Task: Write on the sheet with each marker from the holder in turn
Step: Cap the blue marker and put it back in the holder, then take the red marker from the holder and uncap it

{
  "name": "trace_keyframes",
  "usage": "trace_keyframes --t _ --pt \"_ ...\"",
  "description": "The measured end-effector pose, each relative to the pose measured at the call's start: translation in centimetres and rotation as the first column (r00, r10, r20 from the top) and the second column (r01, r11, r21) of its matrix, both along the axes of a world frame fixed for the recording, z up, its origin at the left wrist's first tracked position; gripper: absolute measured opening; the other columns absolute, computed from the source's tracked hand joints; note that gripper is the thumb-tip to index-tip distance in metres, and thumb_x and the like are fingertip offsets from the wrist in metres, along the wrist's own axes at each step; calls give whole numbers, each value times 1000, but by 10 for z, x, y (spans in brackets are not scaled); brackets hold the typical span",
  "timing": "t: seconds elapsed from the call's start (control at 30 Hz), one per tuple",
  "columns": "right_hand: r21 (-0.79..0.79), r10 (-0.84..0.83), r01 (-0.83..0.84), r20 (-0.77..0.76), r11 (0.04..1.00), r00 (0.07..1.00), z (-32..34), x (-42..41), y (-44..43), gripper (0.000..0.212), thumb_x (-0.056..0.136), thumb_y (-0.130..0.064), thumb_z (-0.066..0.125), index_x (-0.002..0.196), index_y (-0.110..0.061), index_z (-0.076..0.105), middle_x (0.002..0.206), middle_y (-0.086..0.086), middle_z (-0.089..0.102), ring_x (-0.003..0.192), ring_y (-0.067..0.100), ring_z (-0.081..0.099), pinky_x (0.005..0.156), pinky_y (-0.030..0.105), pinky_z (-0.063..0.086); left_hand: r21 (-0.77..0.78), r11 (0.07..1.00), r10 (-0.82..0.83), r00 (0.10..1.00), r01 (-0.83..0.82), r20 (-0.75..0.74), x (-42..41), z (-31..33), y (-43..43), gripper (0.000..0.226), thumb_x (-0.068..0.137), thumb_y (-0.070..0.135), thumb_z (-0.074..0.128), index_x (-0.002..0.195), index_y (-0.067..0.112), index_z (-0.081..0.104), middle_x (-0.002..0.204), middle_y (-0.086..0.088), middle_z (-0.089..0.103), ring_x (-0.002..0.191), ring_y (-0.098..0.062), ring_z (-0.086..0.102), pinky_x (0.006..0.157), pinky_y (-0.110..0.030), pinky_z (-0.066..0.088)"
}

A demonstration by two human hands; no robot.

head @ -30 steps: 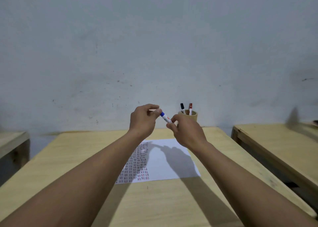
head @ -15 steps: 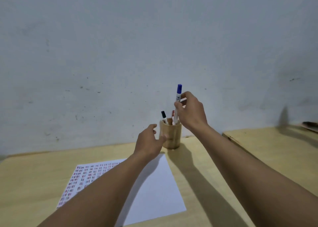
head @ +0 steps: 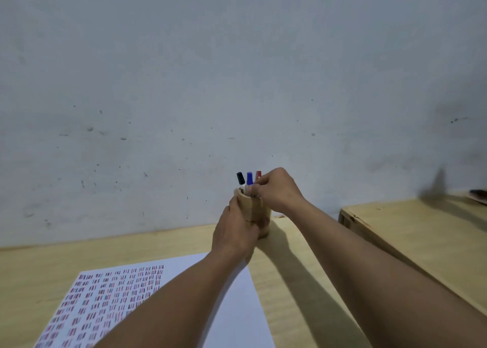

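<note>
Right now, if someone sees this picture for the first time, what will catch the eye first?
Probably the two hands meeting at the wooden holder in the middle: the left hand wraps its side, and the right hand sits at its rim among the black, blue and red markers. Next, the white sheet at lower left, its left part filled with rows of small coloured marks.

Wooden table (head: 303, 274) carries marked sheet (head: 237, 308) and wooden holder (head: 259, 216).
</note>
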State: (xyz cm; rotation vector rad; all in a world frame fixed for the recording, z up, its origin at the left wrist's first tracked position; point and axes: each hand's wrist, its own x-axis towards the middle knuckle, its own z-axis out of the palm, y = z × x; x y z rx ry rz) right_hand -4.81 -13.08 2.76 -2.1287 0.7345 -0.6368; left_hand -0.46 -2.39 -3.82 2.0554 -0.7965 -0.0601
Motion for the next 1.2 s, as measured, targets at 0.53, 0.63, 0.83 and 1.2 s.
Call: trace_keyframes --t 0.53,0.63,0.83,1.2 --pt "-53 -179 177 -46 983 983 -9 19 -20 13 79 -20 79 87 -11 76 87 4 73 80 21 65 67 32 50 -68 997 29 998 -25 52 12 -16 -5 50 84 34 71 129 25 50 111 5 69 93 -17 65 80 -34 55" --pt "-14 -191 191 -19 982 981 -8 18 -21 15 82 -15 73 85 0 76 77 7 67 70 22 57 63 31 43 -67 997 31 999 -28 43 10 -14 -5 50 84 33 71 128 25 50 110 5 69 91 -17 65 78 -34 55" --pt "43 -165 163 43 986 985 6 3 -18 14 84 -8 74 75 -9 64 76 9 61 69 22 58 66 33 47 -40 999 32 999 -32 4 5 -9 -3 56 83 39 71 132 25 48 114 5 69 100 -21 67 83 -41 56" --pt "76 -95 75 302 994 948 64 -39 11 21 89 -18 72 105 -14 59 91 4 66 72 20 63 72 42 57 92 996 5 1000 -2 -25 -8 20 16 101 85 34 71 158 13 5 156 -12 36 140 -30 40 106 -39 40"
